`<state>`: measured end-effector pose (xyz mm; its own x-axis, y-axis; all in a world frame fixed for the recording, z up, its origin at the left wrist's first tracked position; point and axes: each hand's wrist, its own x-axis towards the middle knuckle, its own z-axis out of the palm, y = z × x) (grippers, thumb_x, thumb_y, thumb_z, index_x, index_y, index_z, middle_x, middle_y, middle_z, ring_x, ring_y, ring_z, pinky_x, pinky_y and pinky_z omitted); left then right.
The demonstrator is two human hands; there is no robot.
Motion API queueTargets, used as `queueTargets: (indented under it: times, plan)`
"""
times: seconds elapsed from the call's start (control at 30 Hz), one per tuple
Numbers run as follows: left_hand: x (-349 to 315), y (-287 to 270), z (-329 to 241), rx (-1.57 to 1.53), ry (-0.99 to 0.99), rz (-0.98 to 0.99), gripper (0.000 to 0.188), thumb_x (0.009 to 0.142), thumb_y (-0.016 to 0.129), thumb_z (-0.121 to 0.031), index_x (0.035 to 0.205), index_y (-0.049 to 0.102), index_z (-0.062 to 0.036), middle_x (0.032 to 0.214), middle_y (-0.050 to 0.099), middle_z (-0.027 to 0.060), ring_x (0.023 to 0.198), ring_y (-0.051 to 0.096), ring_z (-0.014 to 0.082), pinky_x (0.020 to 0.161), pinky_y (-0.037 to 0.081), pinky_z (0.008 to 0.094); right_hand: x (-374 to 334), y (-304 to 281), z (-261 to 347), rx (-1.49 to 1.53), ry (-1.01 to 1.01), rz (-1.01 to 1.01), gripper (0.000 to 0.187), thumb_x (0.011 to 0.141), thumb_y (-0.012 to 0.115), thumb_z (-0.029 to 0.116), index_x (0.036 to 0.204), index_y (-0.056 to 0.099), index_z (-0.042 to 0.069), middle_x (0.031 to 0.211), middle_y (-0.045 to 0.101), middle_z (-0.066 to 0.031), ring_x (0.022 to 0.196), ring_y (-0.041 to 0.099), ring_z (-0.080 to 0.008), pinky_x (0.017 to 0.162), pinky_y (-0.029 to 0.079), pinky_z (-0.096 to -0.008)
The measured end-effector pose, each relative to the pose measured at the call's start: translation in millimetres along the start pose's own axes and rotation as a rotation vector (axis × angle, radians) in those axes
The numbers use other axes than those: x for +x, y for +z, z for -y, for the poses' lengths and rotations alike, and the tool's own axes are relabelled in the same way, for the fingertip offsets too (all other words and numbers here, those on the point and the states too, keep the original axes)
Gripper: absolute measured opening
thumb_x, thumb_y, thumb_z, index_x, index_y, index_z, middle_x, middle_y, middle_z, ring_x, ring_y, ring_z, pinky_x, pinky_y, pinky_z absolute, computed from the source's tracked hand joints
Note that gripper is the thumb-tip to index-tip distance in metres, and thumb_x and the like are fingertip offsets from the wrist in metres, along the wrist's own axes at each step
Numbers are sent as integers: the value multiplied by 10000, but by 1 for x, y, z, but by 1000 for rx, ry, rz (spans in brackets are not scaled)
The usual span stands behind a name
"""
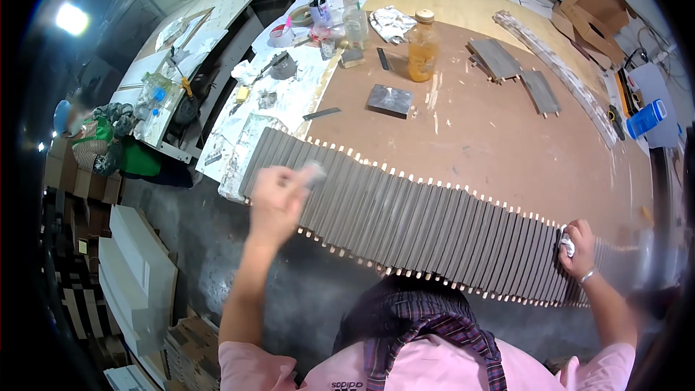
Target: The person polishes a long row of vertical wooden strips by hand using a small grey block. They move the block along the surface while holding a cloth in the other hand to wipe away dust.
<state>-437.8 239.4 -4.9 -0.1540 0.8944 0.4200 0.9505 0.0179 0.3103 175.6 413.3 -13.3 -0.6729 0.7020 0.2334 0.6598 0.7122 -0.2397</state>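
A long row of narrow grey slats (405,206) lies side by side along the near edge of the table, with pale peg-like ends sticking out on both long sides. Over the left part of the row, my left hand (275,203) is closed on a small pale grey piece (313,173), smeared by motion, so its kind is unclear. At the right part, my right hand (581,255) grips a crumpled white cloth (567,244) against the slats.
A dark grey block (390,101) and a jar of amber liquid (423,51) stand beyond the slats. Grey slatted pieces (494,59) lie farther right. Bottles and tubs crowd a paint-stained white board (250,105). Another person (119,145) is at far left.
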Motion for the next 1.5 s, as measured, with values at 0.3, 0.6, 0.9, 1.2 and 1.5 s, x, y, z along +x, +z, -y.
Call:
queueTargets:
  times: [0.3, 0.6, 0.9, 1.2, 1.5]
  plan:
    - [33, 7, 60, 237, -133, -149, 575, 770, 666, 57, 1232, 737, -278, 945, 558, 94, 897, 531, 311, 849, 472, 433, 5, 3, -2, 13, -26, -5, 354, 728, 622, 268, 963, 589, 5, 924, 561, -182, 829, 549, -386, 703, 468, -466]
    - [45, 13, 54, 260, -102, -70, 531, 772, 653, 67, 1198, 745, -236, 965, 558, 98, 942, 532, 320, 852, 466, 425, 5, 1, -1, 4, -57, -11, 357, 729, 629, 265, 972, 583, 7, 919, 559, -174, 816, 538, -371, 689, 461, -458]
    - [20, -7, 23, 106, -21, 92, 522, 761, 709, 40, 1214, 759, -216, 953, 543, 96, 920, 520, 309, 833, 473, 409, 4, 1, -6, 21, -51, -1, 361, 765, 632, 306, 963, 587, 7, 913, 557, -168, 804, 531, -367, 689, 457, -457]
    - [33, 8, 27, 157, -36, -1, 471, 791, 714, 25, 1195, 760, -214, 968, 571, 93, 941, 537, 302, 865, 467, 417, 5, 1, -7, 30, -80, 3, 343, 752, 637, 285, 952, 590, 10, 910, 558, -162, 815, 535, -361, 683, 461, -452]
    - [11, -2, 25, 183, -134, -37, 487, 799, 716, 14, 1249, 737, -171, 944, 579, 87, 914, 538, 298, 848, 460, 421, 4, -2, -2, 33, -52, -24, 316, 709, 648, 227, 943, 597, 22, 928, 558, -162, 831, 533, -376, 710, 463, -463]
